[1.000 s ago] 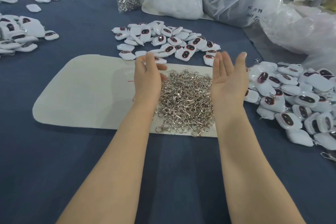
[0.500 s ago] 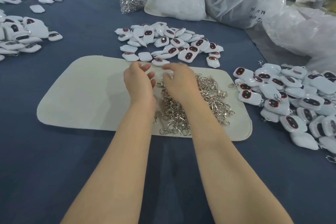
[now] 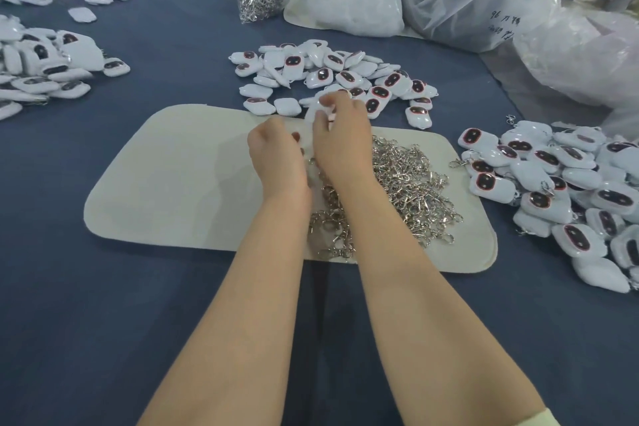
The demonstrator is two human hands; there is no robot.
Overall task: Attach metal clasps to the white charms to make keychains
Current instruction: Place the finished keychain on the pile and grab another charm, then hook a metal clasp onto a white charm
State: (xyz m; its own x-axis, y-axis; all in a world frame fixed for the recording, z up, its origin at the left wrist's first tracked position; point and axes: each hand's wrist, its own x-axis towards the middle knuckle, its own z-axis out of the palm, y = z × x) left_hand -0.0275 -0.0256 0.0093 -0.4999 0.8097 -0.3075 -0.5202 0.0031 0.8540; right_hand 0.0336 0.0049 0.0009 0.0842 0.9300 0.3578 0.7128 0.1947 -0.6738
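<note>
The right hand [image 3: 340, 145] reaches across the far edge of the mat with its fingers [image 3: 326, 104] curled down onto a small glossy white charm [image 3: 318, 116], which motion blur softens, so the grip reads as a pinch rather than a firm clasp. Just beside it, the left hand [image 3: 276, 156] is bunched with its fingers tucked under; whether it holds a clasp I cannot tell, though a dark spot shows by its thumb. Both hands meet at the top left corner of the heap of silver metal swivel clasps [image 3: 408, 183], probably so charm and clasp can be joined without reaching. The heap lies on a cream felt mat with rounded corners [image 3: 173, 183], which likely keeps the clasps from scattering over the dark blue tablecloth [image 3: 103, 322]. Bare charms sit in a loose pile of white charms with dark red-rimmed faces [image 3: 328, 69] just beyond the mat, while charms to the right [image 3: 553, 176] already carry clasps. Half a second ago both hands lay on the clasp heap; since then the right has gone forward to the charm pile's near edge, and the left has curled tighter.
</note>
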